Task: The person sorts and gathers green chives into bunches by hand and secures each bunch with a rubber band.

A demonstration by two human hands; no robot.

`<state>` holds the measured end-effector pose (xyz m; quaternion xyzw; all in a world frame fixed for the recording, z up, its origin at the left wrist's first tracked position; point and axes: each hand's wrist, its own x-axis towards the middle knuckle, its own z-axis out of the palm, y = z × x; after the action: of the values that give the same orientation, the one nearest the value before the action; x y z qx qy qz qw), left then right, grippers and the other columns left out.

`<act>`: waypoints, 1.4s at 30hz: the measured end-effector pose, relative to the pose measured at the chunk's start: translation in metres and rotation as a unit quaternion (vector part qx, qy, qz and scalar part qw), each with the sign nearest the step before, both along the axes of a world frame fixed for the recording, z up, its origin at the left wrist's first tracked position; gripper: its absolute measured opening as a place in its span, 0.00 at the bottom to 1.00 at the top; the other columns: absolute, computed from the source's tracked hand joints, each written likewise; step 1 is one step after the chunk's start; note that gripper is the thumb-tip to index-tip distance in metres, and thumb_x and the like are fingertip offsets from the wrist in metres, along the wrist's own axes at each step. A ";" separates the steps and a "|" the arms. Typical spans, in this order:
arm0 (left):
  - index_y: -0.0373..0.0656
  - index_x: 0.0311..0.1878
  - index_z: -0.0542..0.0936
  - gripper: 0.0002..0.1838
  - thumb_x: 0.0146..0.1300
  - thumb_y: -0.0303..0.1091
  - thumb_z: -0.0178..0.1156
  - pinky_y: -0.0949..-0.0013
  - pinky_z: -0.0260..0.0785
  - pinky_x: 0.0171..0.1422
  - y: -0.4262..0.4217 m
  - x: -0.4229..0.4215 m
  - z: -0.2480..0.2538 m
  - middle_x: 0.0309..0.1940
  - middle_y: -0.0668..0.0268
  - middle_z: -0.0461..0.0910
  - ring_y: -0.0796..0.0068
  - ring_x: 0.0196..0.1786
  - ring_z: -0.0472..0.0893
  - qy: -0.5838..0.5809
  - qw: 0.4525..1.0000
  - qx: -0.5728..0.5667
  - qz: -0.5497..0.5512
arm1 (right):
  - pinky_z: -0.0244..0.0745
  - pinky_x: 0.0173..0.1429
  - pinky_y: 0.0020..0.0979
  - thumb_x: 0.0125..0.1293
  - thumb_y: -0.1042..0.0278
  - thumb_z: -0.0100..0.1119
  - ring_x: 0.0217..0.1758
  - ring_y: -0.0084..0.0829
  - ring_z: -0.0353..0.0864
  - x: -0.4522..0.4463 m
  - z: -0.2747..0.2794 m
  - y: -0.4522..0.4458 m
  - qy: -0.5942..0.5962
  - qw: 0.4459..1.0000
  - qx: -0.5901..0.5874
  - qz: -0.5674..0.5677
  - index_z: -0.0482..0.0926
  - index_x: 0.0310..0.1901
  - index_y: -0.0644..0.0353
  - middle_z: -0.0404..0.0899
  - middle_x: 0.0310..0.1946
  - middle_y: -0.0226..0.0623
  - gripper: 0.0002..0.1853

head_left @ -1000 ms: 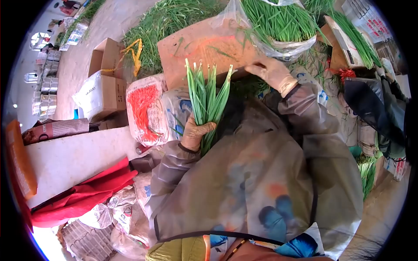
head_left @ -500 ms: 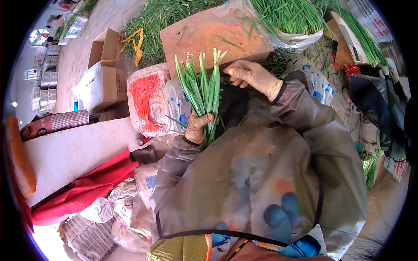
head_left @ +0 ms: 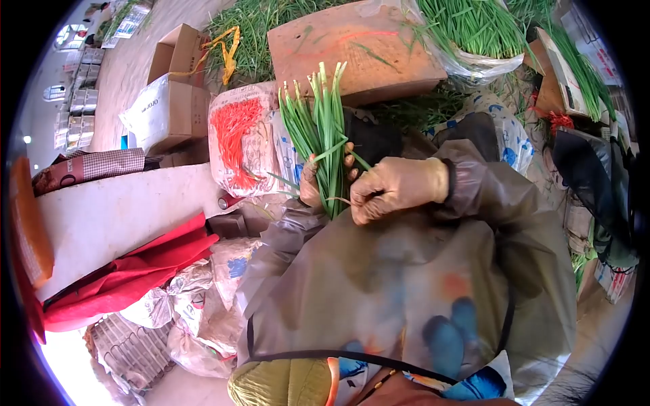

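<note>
My left hand point(head_left: 310, 184) is wrapped round a bunch of green chives point(head_left: 318, 128) held upright, its pale cut ends pointing up; the fingertips show on the bunch's right side. My right hand point(head_left: 401, 189) is closed just right of the bunch's lower part. Its thumb and forefinger pinch a thin pale strand that runs from the chives. One green leaf blade sticks out between the hands. Both hands wear thin tan gloves. They are in front of a translucent apron over my lap.
A reddish-brown board point(head_left: 352, 51) lies beyond my knees, with loose greens point(head_left: 250, 34) behind it. More chives point(head_left: 474, 27) stand in clear plastic at the back right. Red ties point(head_left: 235, 139) lie on a sack point(head_left: 267, 101) to the left, near a cardboard box point(head_left: 186, 108).
My right hand has come down and left, from near the board to the lower part of the chives. The left hand still holds the bunch, its fingers now showing on the far side.
</note>
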<state>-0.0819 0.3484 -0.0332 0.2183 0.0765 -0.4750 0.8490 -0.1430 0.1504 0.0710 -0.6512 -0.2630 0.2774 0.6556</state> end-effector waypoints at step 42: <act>0.43 0.63 0.65 0.29 0.59 0.27 0.61 0.72 0.63 0.59 -0.014 -0.018 0.020 0.55 0.67 0.72 0.75 0.56 0.71 -0.248 0.941 0.143 -0.178 | 0.66 0.57 0.40 0.55 0.58 0.60 0.42 0.41 0.77 0.046 -0.018 -0.050 -0.369 0.746 -0.371 -0.413 0.79 0.38 0.57 0.79 0.36 0.37 0.13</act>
<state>-0.1001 0.3341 -0.0131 0.4584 -0.1097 -0.5332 0.7025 -0.0966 0.1000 0.0529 -0.9395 -0.0663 -0.2061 0.2653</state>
